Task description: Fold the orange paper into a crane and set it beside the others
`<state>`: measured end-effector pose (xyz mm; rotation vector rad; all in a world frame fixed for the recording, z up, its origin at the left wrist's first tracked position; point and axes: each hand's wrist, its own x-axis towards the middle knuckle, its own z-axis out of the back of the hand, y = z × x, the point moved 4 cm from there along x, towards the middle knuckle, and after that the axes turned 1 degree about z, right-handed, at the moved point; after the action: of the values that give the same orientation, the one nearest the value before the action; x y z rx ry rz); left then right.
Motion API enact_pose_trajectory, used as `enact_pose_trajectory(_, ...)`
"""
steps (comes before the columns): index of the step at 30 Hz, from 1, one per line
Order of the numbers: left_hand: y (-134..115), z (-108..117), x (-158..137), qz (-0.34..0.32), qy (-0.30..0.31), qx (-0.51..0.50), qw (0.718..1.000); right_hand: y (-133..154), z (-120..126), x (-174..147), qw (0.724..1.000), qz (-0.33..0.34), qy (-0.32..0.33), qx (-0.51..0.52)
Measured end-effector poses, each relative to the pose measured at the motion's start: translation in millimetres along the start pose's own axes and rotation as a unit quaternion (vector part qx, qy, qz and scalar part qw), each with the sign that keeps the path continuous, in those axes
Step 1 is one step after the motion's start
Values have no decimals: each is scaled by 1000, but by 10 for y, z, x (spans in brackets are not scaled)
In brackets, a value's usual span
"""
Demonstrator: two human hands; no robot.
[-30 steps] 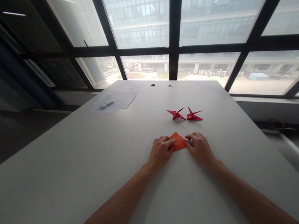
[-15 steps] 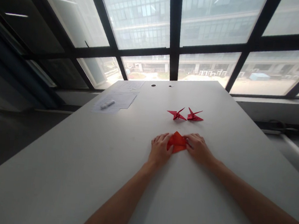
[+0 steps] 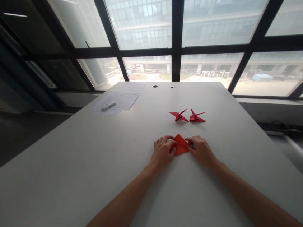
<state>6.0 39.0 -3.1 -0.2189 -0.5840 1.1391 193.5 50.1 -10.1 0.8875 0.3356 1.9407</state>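
A small folded sheet of orange origami paper point(image 3: 181, 145) lies on the white table between my hands, one corner pointing away from me. My left hand point(image 3: 163, 150) grips its left edge between thumb and fingers. At the right corner, my right hand point(image 3: 199, 150) pinches the paper with thumb and forefinger. Just beyond the paper stand two red folded paper cranes, a left crane point(image 3: 178, 115) and a right crane point(image 3: 197, 116), side by side. Parts of the orange paper's edges are hidden under my fingers.
Printed sheets point(image 3: 127, 102) lie at the table's far left, with a white roll-shaped object point(image 3: 108, 105) on top. Two round holes sit near the far edge of the table point(image 3: 94, 165). Large windows point(image 3: 145, 66) rise behind it.
The orange paper's upper layer has shifted, and its face now looks flatter and more diamond-like. Both hands keep nearly the same place, with small finger movements. The cranes have not moved.
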Motion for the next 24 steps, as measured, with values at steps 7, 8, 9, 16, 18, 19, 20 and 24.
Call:
enact_pose_trajectory(7,-15,5,4,-12,-6,0,1000,-25,-19,5,1000,11,15,-1)
enact_pose_trajectory(8,-39,9,0,-30,-4,4,1000,-10,-17,2,1000,18,15,-3)
enact_pose_trajectory(9,-64,12,-5,-48,0,9,999,5,-13,0,1000,23,14,-4)
enact_pose_trajectory(16,-81,61,3,-33,-25,10,999,51,10,-6,1000,26,5,9)
enact_pose_trajectory(18,-74,75,10,-28,-33,5,999,54,2,-10,999,32,14,2)
enact_pose_trajectory(19,-74,79,12,-30,-34,6,999,59,-1,-14,999,38,17,-6)
enact_pose_trajectory(20,-75,82,12,-32,-34,10,999,70,-4,-18,999,46,21,-17)
enact_pose_trajectory(24,-75,94,3,-20,-31,42,998,165,-2,-37,992,84,51,-75)
